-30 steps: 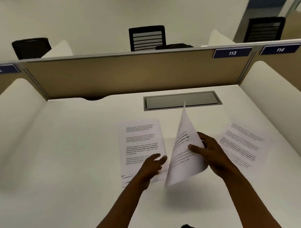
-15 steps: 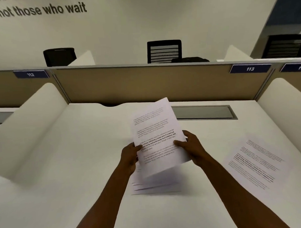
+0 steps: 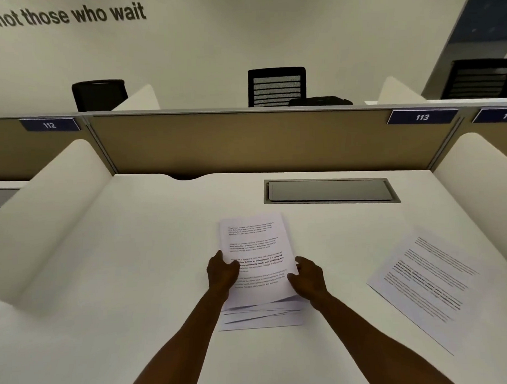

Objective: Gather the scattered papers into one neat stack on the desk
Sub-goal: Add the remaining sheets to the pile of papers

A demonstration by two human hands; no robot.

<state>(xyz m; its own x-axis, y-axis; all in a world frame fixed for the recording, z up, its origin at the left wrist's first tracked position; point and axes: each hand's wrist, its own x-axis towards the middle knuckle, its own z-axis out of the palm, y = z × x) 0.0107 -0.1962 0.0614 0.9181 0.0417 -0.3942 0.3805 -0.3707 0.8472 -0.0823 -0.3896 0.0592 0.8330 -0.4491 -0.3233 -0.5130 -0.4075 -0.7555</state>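
A stack of printed white papers (image 3: pixel 255 246) lies in the middle of the white desk (image 3: pixel 134 267), its lower sheets fanned out unevenly toward me. My left hand (image 3: pixel 222 272) grips the stack's left edge, thumb on the top sheet. My right hand (image 3: pixel 308 277) holds the right edge. One loose printed sheet (image 3: pixel 425 283) lies flat and skewed on the desk to the right, apart from both hands.
A grey cable hatch (image 3: pixel 330 190) is set in the desk behind the stack. White curved side dividers (image 3: pixel 54 210) and a tan back partition (image 3: pixel 244 140) with label 113 close the desk in. Black chairs stand beyond.
The sheet I held raised in both hands has come down flat onto the stack. Both hands now sit at the stack's sides.
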